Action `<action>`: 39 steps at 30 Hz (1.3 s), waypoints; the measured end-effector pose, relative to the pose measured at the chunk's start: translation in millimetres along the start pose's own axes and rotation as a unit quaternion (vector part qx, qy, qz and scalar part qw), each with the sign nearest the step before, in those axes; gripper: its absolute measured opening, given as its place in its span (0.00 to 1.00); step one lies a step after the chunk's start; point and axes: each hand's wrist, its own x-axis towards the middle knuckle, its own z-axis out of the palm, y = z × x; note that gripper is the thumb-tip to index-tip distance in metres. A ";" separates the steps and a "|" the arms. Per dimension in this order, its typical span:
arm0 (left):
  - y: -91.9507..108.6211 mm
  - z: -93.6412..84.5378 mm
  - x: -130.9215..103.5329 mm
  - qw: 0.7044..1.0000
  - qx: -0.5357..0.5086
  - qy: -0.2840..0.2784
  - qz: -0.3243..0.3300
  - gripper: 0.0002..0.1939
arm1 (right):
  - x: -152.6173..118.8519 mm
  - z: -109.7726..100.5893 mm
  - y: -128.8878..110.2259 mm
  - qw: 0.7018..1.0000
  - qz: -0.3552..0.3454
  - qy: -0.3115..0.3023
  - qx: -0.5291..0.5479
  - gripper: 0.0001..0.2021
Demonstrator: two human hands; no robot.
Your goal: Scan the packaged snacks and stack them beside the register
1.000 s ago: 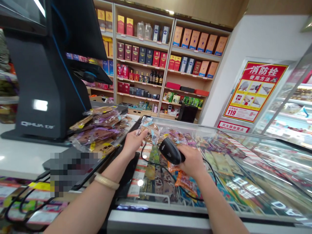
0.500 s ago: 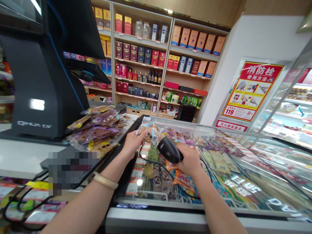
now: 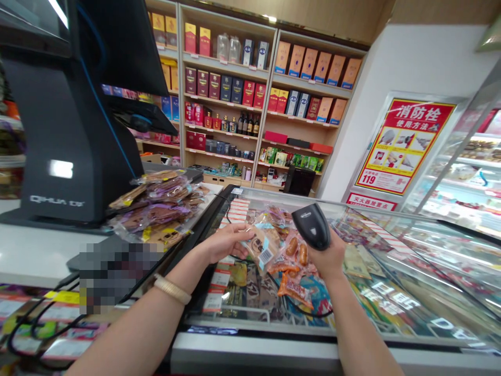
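Observation:
My left hand [image 3: 229, 243] pinches the edge of a clear snack packet [image 3: 260, 248] with a blue-and-white label and a barcode on its front. My right hand [image 3: 326, 256] is wrapped round a black barcode scanner [image 3: 312, 225], held up to the right of the packet. Beneath and between the hands, sausage packets [image 3: 297, 250] and an orange packet [image 3: 294, 288] rest on the glass top of the display case [image 3: 270, 330]. On the counter at the left is a pile of flat brown snack packets [image 3: 156, 206].
A black register [image 3: 66, 130] stands at the left, with cables [image 3: 35, 318] hanging below the counter. Shelves of boxes and bottles [image 3: 227, 112] line the back. A red-and-yellow poster [image 3: 405, 146] is on the wall at the right.
The scanner in my right hand has moved right and up, away from the packet. The packet in my left hand has come lower and slightly right, its barcode now facing me.

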 end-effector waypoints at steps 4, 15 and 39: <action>-13.5 6.2 3.4 0.992 0.110 -0.050 -0.036 0.23 | -1.2 2.0 1.8 1.000 0.006 -0.008 -0.001 0.07; -18.7 3.3 16.0 0.849 0.425 0.230 0.214 0.15 | -2.9 3.5 -4.0 0.998 -0.010 -0.049 0.029 0.07; 19.7 -66.2 -67.5 0.501 0.554 0.653 0.123 0.13 | -3.4 4.4 -12.5 0.996 -0.038 -0.073 0.033 0.04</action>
